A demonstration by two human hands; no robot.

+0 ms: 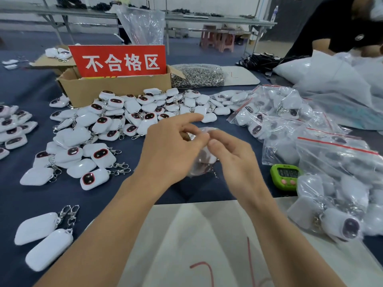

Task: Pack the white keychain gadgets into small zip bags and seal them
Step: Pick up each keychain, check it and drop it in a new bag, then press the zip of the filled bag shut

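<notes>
Currently both hands meet mid-frame over the table [99, 195], which has a dark blue cloth on it.

Left hand [172, 148]: thumb and curled fingers pinch the top edge of a small clear zip bag [194, 170], index finger stretched forward.

Right hand [234, 156]: thumb and fingertips on the same top edge, touching the left thumb. Grip is narrow on both sides, both holding the bag.

The bag hangs below the fingers. It is motion-blurred, so I can't tell if it touches the cloth or if the zip is closed. One white gadget [208, 157] sits inside it, with a bit of metal clip showing near the bottom right.

Surroundings:
- Loose gadgets [132, 112] are heaped behind and left of the hands, some with the dark red-rimmed face up, others face down.
- Two more [41, 239] lie face down at front left, clips pointing away.
- Packed bags [279, 119] with red zip strips are piled to the right, running toward the near right corner.
- Green timer [287, 176] is just beside that pile, right of the right hand.
- Cardboard box [107, 90] stands behind the heap with a red sign [118, 61] upright in it.
- Bag of metal clips [199, 76] is just right of the box.
- White sheet [196, 235] with red pen marks lies under the forearms.
- Another person's dark sleeve [342, 23] is at top right.
</notes>
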